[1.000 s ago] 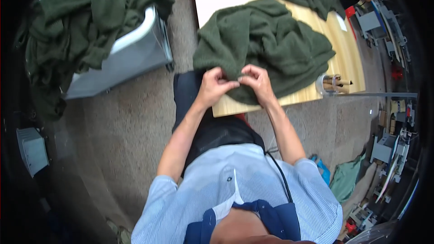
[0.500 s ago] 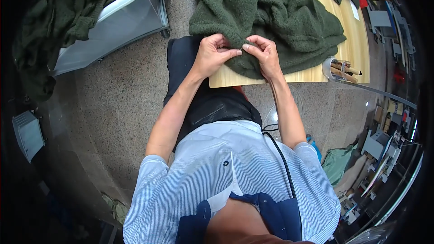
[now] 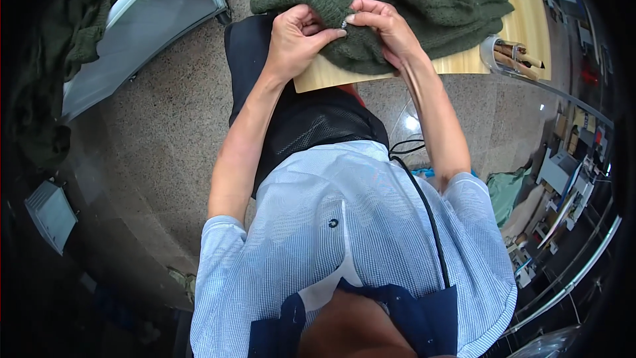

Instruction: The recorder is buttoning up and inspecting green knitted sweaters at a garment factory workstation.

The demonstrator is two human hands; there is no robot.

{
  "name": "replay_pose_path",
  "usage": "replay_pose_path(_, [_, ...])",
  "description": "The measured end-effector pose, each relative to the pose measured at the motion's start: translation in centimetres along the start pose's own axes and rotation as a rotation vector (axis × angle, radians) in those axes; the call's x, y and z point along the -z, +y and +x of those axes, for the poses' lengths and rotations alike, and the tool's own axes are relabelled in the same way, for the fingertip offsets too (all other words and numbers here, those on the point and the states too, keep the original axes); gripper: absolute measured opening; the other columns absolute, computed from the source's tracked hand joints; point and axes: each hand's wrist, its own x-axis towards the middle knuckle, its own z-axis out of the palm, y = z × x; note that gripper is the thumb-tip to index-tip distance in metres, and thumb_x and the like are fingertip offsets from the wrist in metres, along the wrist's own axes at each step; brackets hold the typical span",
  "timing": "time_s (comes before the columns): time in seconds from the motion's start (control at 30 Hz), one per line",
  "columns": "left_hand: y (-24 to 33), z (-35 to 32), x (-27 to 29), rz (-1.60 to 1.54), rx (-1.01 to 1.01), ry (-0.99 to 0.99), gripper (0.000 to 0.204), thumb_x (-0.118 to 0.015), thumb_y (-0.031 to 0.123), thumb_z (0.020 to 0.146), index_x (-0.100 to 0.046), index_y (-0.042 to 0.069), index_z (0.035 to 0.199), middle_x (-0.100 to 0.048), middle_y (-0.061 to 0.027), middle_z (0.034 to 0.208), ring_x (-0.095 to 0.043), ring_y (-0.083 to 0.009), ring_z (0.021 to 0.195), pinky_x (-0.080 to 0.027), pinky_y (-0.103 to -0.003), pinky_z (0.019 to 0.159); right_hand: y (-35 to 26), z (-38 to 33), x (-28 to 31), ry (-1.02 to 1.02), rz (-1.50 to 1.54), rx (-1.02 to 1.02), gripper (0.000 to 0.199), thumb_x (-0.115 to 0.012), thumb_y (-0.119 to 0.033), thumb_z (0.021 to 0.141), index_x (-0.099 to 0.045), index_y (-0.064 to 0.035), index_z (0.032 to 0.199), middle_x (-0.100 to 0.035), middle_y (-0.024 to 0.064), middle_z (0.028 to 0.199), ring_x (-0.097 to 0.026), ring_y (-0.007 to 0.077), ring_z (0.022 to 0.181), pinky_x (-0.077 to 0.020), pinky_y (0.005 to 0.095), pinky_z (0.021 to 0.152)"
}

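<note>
A dark green fuzzy knit garment (image 3: pixel 450 13) lies bunched on the wooden table in front of me. My left hand (image 3: pixel 295 43) pinches its near edge between thumb and curled fingers. Facing it, my right hand (image 3: pixel 391 30) has thumb and index finger pressed together on the same fold, with the other fingers tucked underneath. A tiny shiny piece (image 3: pixel 344 24) shows between the two thumb tips; its kind is too small to make out. The fabric under both palms is partly hidden.
The wooden table (image 3: pixel 318 78) ends just short of my lap. At its right corner sits a clear holder (image 3: pixel 489 53) with brown wooden-looking sticks (image 3: pixel 520 59). To the left stands a grey bin (image 3: pixel 169 23), green knitwear (image 3: pixel 83 46) hanging over its rim. Green cloth (image 3: pixel 509 192) lies at right.
The view has shifted, so table and garment sit higher. My fingertips have come closer together on the fold, and the tiny shiny piece now shows between them.
</note>
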Motion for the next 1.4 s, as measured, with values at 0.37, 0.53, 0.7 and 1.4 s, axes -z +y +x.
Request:
replay_pose_path(0.37, [-0.1, -0.1, -0.3, -0.033, -0.013, 0.042, 0.033, -0.090, -0.007, 0.093, -0.076, -0.007, 0.122, -0.084, -0.0144, 0.123, -0.080, -0.0162, 0.112, -0.068, -0.032, 0.100, 0.3, -0.2, 0.4, -0.081, -0.018, 0.031, 0.028, -0.082, -0.007, 0.100, -0.070, -0.0064, 0.125, -0.080, 0.0012, 0.115, -0.074, 0.0078, 0.108, -0.0565, 0.0256, 0.103])
replay_pose_path(0.53, [0.4, -0.1, 0.8, -0.003, 0.067, -0.024, 0.028, -0.090, 0.000, 0.097, -0.075, -0.007, 0.121, -0.082, -0.0106, 0.116, -0.078, -0.0123, 0.106, -0.066, -0.028, 0.096, 1.6, -1.3, -1.2, -0.006, 0.011, 0.258, 0.030, -0.078, 0.005, 0.104, -0.063, -0.0070, 0.127, -0.076, 0.0024, 0.120, -0.071, 0.0083, 0.113, -0.0561, 0.0249, 0.104])
replay_pose_path(0.7, [1.1, 0.4, 2.0, -0.097, 0.138, -0.084, 0.029, -0.087, 0.003, 0.100, -0.076, -0.005, 0.126, -0.083, -0.0108, 0.119, -0.077, -0.0127, 0.108, -0.063, -0.027, 0.099, 2.3, -1.4, -1.1, 0.032, -0.153, 0.400, 0.032, -0.081, 0.006, 0.102, -0.062, -0.0063, 0.125, -0.069, 0.0011, 0.121, -0.067, 0.0058, 0.115, -0.0554, 0.0236, 0.103])
replay_pose_path(1.4, [2.8, -0.4, 5.0, -0.398, 0.362, -0.278, 0.046, -0.086, -0.001, 0.099, -0.071, -0.007, 0.142, -0.080, -0.0126, 0.137, -0.076, -0.0167, 0.122, -0.060, -0.035, 0.112, -1.7, -3.8, -3.2, 0.108, -0.829, 0.519, 0.027, -0.090, -0.009, 0.099, -0.068, -0.0013, 0.112, -0.072, 0.0002, 0.095, -0.066, 0.0084, 0.089, -0.0539, 0.0260, 0.082])
